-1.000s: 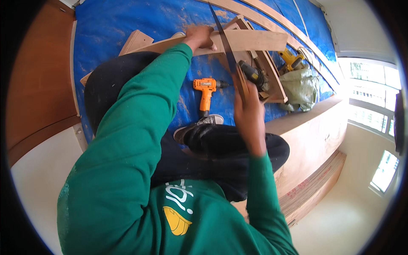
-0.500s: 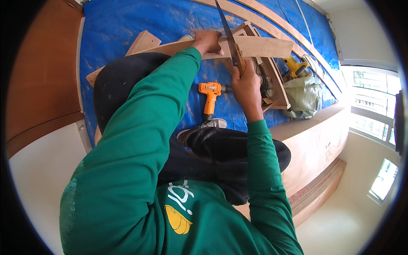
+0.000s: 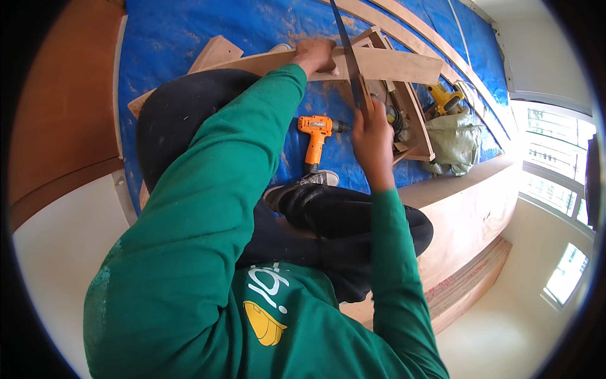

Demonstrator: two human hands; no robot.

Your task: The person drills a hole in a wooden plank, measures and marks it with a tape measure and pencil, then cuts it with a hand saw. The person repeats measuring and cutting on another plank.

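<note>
A long wooden board (image 3: 398, 65) lies across my left knee, its right end over an open wooden box. My left hand (image 3: 315, 55) is closed over the board and presses it down, fingers wrapped round its near edge. My right hand (image 3: 374, 140) grips the wooden handle of a handsaw (image 3: 351, 60). The saw's dark blade crosses the board just right of my left hand and points away from me. Whether its teeth sit inside a cut is too small to tell. Below the board an orange cordless drill (image 3: 314, 134) lies on the blue sheet near my shoe.
The wooden box (image 3: 416, 120) holds tools and cords. Beside it are a yellow power tool (image 3: 444, 99) and a pale green sack (image 3: 454, 142). Long wood strips (image 3: 435, 44) lie at the far right on the blue tarp (image 3: 177, 38). A large plywood box (image 3: 467, 208) stands to my right.
My right hand has pulled the saw back toward me, so its handle sits lower, clear of the board. My left hand still holds the board; the whole view has shifted slightly.
</note>
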